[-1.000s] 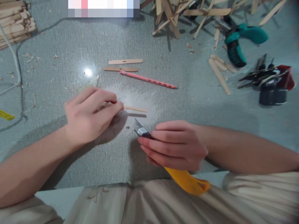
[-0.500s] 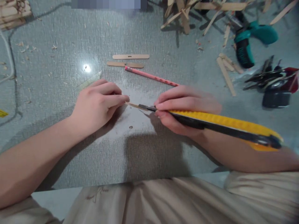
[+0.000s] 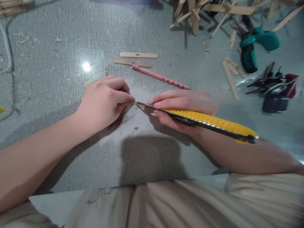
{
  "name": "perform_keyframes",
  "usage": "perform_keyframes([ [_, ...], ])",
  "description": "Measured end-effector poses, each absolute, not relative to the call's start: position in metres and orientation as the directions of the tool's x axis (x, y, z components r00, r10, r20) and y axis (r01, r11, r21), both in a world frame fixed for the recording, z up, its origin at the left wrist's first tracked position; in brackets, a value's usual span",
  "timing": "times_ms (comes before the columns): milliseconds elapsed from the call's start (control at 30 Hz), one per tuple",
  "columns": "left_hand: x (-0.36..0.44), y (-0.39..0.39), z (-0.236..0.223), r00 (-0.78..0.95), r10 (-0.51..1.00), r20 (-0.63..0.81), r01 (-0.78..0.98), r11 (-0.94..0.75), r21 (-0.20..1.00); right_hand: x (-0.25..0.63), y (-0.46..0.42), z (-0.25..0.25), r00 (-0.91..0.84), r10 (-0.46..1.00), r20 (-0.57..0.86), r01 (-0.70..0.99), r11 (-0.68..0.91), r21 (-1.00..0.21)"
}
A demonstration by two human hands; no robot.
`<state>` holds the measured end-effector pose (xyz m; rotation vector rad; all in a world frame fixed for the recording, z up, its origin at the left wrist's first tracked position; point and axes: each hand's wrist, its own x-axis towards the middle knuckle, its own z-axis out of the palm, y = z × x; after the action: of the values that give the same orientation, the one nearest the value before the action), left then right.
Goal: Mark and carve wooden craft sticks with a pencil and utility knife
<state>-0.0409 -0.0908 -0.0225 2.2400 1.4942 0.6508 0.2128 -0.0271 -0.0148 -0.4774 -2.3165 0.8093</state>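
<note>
My left hand pinches a thin wooden craft stick, its right end poking out past the fingertips. My right hand is closed around a yellow and black utility knife, whose handle slants down to the right over my forearm. The knife's blade lies along the stick close to my left fingertips; whether it bites into the wood I cannot tell. Above the hands lie a pale craft stick with a small slot, a browner craft stick with a notch, and a pink pencil.
Teal-handled pliers lie at the upper right, near several loose sticks and a heap of sticks. Binder clips sit at the right. A pale cable runs down the left, with wood shavings beside it.
My right hand has turned the knife and raised it from below, bringing its blade onto the stick, then slid it left toward my left fingertips. My left hand keeps its pinch.
</note>
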Motion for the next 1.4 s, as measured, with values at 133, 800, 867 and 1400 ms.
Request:
perform_keyframes([
  [133,-0.039,-0.090,-0.017,0.329,0.942,0.071,0.782,-0.314,0.539,0.213,-0.026,-0.016,-0.744,0.496,0.449,0.102,0.747,-0.657],
  [800,-0.037,-0.091,-0.012,0.286,0.958,0.039,0.759,-0.251,0.601,0.216,-0.027,-0.019,-0.753,0.489,0.440,0.074,0.728,-0.682],
  [867,-0.036,-0.090,-0.011,0.280,0.960,0.016,0.770,-0.235,0.594,0.216,-0.028,-0.019,-0.751,0.491,0.442,0.072,0.725,-0.685],
  [1400,-0.035,-0.090,-0.009,0.277,0.961,-0.020,0.785,-0.215,0.581,0.217,-0.029,-0.018,-0.745,0.511,0.429,0.112,0.730,-0.675],
])
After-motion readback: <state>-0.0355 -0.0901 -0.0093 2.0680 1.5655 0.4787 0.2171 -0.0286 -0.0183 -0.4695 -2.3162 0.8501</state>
